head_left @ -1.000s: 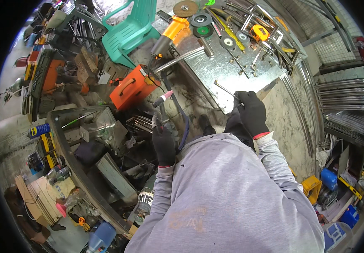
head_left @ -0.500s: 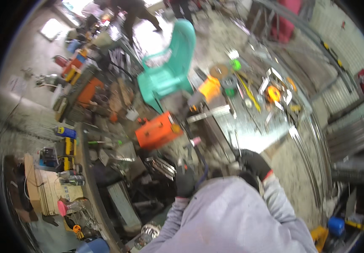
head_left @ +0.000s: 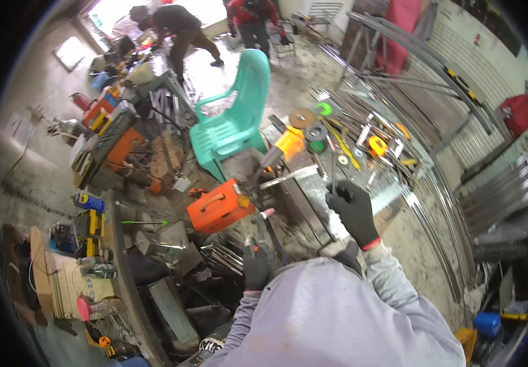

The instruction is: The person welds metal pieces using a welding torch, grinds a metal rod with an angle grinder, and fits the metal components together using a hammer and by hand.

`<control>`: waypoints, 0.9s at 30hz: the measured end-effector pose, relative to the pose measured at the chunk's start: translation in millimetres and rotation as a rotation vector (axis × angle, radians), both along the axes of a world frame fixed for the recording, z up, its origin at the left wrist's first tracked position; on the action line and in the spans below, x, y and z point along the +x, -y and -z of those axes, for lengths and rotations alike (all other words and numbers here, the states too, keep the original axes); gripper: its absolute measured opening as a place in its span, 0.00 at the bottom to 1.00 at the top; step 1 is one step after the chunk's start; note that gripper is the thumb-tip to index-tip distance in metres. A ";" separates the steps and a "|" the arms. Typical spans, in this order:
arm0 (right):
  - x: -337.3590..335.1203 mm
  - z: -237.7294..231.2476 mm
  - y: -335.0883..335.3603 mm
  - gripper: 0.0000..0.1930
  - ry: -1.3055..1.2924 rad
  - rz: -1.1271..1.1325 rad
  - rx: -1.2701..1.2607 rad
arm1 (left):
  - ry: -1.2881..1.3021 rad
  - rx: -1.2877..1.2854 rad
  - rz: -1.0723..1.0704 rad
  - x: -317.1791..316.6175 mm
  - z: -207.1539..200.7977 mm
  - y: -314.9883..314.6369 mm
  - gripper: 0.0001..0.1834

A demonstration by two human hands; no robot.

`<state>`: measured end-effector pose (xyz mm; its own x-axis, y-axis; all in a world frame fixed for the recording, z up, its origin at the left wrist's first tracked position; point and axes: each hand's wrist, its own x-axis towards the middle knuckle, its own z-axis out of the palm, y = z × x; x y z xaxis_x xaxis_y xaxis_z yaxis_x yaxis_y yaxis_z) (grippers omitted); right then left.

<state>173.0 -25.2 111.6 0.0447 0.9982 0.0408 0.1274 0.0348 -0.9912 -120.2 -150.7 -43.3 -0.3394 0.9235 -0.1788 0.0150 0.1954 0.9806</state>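
Note:
My left hand [head_left: 256, 267], in a dark glove, is closed around the handle of a welding torch [head_left: 259, 225] with a pink nozzle. The orange machine case [head_left: 220, 207] with a handle on top stands just beyond it. To the right, my gloved right hand [head_left: 352, 211] is raised at the near edge of the metal worktable [head_left: 392, 194]. Its fingers are pinched around a thin rod [head_left: 334, 168] that points away from me. A bright metal bar [head_left: 289, 176] lies across the table's left side, beside the yellow-orange power tool [head_left: 287, 144].
A green plastic chair [head_left: 230, 125] stands beyond the orange case. Discs, a yellow tape measure [head_left: 377, 145] and several hand tools cover the table. Long metal tubes [head_left: 435, 238] lie at right. A cluttered bench [head_left: 135, 287] runs along the left. Two people are at the back.
My right hand has risen and moved forward over the table edge with the thin rod. My left hand has shifted slightly left with the torch. The view has tilted a little.

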 end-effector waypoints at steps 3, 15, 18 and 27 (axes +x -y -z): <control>-5.1 -21.8 0.6 0.14 -0.123 0.020 -0.066 | -0.079 0.072 -0.047 1.5 -2.1 -4.6 0.23; -0.5 -31.0 17.4 0.15 -0.084 0.035 -0.048 | -0.277 0.073 0.051 6.2 -16.6 0.4 0.29; -1.8 -36.8 19.8 0.15 -0.115 0.019 -0.087 | -0.307 0.091 0.052 3.8 -11.5 -0.5 0.29; -3.9 -43.3 23.5 0.15 -0.152 -0.019 -0.078 | -0.165 0.022 0.053 -0.9 3.1 -0.5 0.29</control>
<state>169.1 -48.7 154.9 0.0257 0.9988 -0.0422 -0.0239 -0.0416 -0.9988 -121.1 -150.2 -46.4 -0.3134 0.9439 -0.1043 0.1863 0.1688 0.9679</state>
